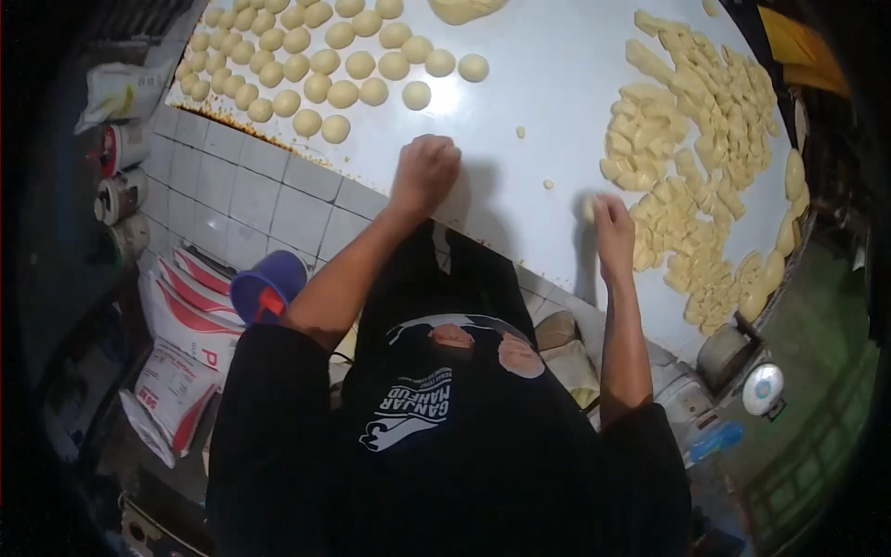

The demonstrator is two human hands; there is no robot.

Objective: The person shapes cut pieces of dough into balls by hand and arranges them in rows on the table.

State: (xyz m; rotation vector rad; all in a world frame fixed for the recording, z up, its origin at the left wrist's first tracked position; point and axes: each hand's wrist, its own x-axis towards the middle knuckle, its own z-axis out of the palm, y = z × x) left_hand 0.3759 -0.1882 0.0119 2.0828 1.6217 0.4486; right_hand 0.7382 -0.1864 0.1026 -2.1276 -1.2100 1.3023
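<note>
My left hand (427, 171) is closed, knuckles up, over the near edge of the white table (501, 93); anything beneath its fingers is hidden. To the right, my right hand (611, 223) pinches a small pale piece of dough (589, 208) between its fingertips. Many round dough balls (342, 94) lie in loose rows at the upper left, beyond my left hand. Cut dough pieces (650, 130) are heaped on the right side, close to my right hand. Two tiny dough scraps (548, 185) rest between the hands.
A larger dough mass (466, 7) sits at the far edge. Below the table's left side are a purple bucket (269, 283), red-and-white sacks (176, 385) and stacked cans (121, 196). A metal pot (724, 351) stands by the near right corner.
</note>
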